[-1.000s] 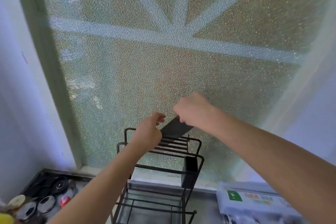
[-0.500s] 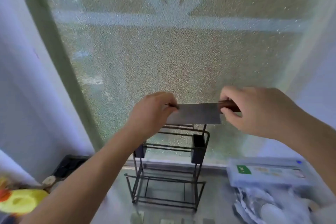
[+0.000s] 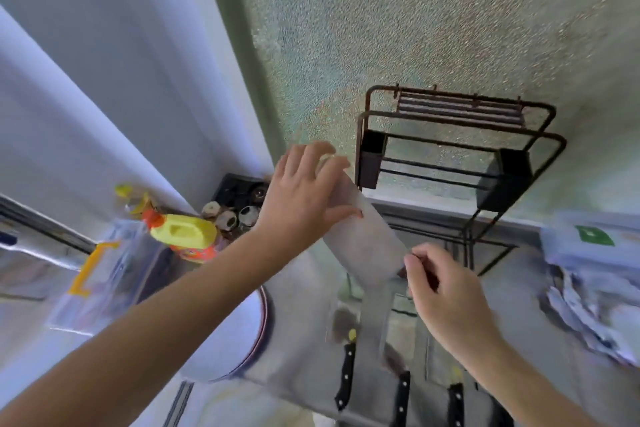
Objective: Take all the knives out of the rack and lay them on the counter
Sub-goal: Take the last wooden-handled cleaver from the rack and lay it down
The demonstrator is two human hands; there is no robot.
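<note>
A wide cleaver [image 3: 363,239] hangs in the air in front of the black wire rack [image 3: 460,135], its flat blade slanting down to the right. My right hand [image 3: 446,298] is closed around its dark handle at the lower end. My left hand [image 3: 304,198] rests with spread fingers on the blade's upper end. No knife shows in the rack's slots. Three black-handled knives [image 3: 346,374] [image 3: 401,395] [image 3: 455,402] lie side by side on the steel counter [image 3: 301,350] below the cleaver.
A yellow bottle with an orange cap [image 3: 183,232] and a tray of jars [image 3: 239,204] stand at the left by the frosted window. A round white lid [image 3: 239,336] lies on the counter. A box with a green label [image 3: 595,236] and crumpled bags [image 3: 588,298] sit at the right.
The cleaver came up out of the rack, then down and left toward the counter, tilting from level to slanted. My view dropped, bringing the laid-out knives into sight.
</note>
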